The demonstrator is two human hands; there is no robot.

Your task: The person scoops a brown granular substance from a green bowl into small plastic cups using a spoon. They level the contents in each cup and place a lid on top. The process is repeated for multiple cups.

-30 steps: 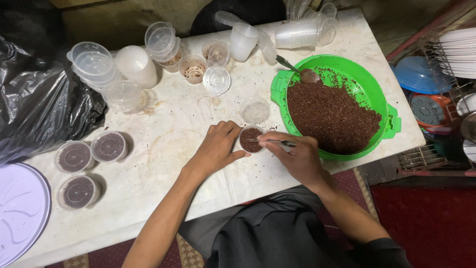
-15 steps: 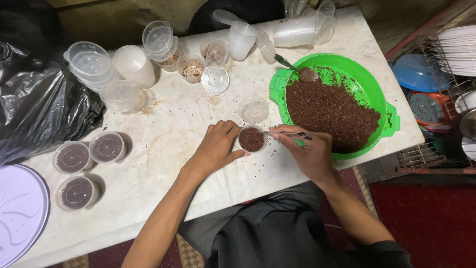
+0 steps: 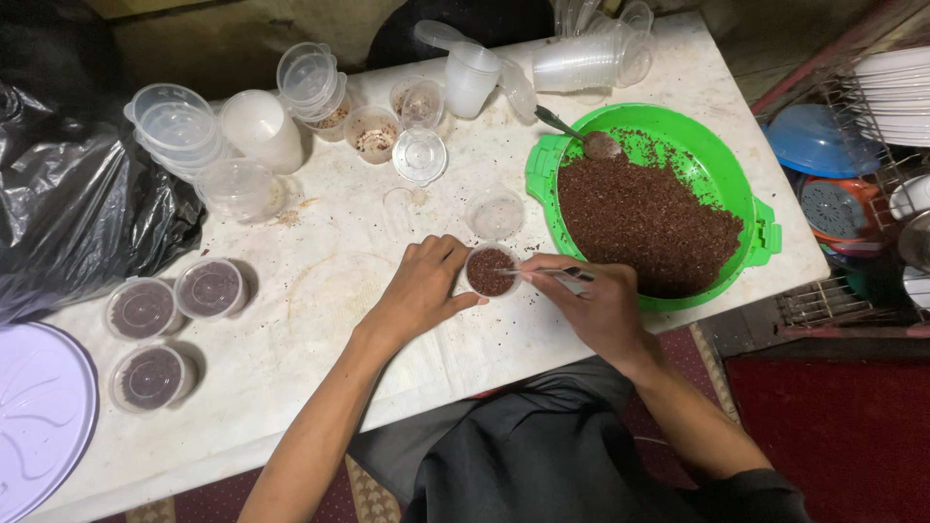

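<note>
— As you look down, what are the biggest things before you?

— You have the white, stained table top (image 3: 320,281), with a crumpled black plastic bag (image 3: 68,223) at its left end. On the right part of the table stands the round green plastic basin (image 3: 722,160), half filled with a brown grainy mixture (image 3: 644,218), and a metal spoon (image 3: 581,136) lies in its far rim.

— And the smaller ones?

— Three closed clear plastic cups with brown filling (image 3: 208,288) stand near the left edge. Stacks of empty clear cups and lids (image 3: 179,126) are at the far side.

— What do your hands do?

— Your left hand (image 3: 421,291) is curled around the small clear plastic cup of brown mixture (image 3: 490,271), which stands on the table just beside the basin. Your right hand (image 3: 601,305) is closed on a thin metal tool (image 3: 547,273), and its tip lies over the cup's rim.
</note>
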